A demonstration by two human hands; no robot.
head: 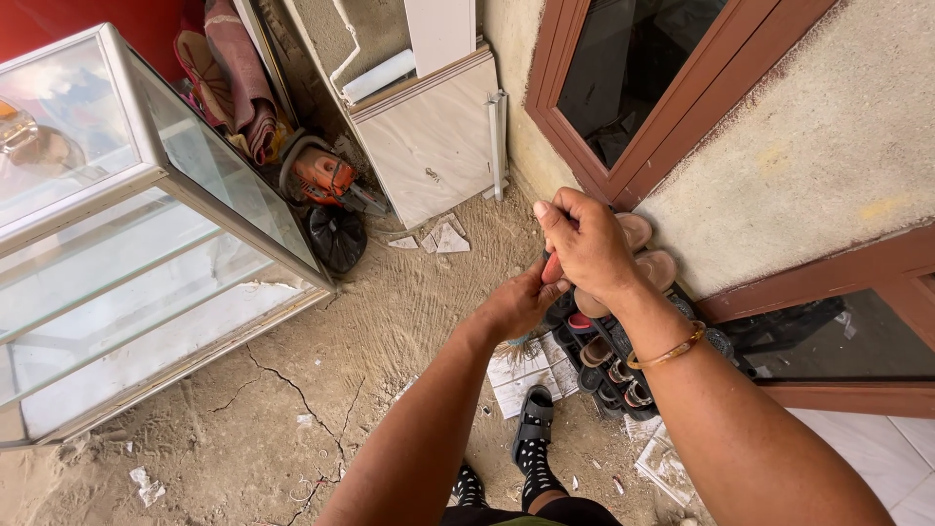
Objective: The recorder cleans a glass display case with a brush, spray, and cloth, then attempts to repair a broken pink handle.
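**Both Hands on the Broom Handle, Sand Underfoot**

Nearest our lens is the right forearm with its gold bangle (668,353), rising to the work. From the left we pass a glass display case (127,224), then an orange power tool (326,180) above a black bag (337,237), leaning pale boards (429,136), and the sandy, cracked floor (321,341). At centre, our left hand (516,304) is closed low around a red-orange broom handle (552,266), and our right hand (584,244) is wrapped shut above it; bristles (518,346) show beneath (only partly). Further right stands a shoe rack (614,365) by the brown door frame (779,282). We judge short, low strokes, with the upper hand steering, would sweep best.
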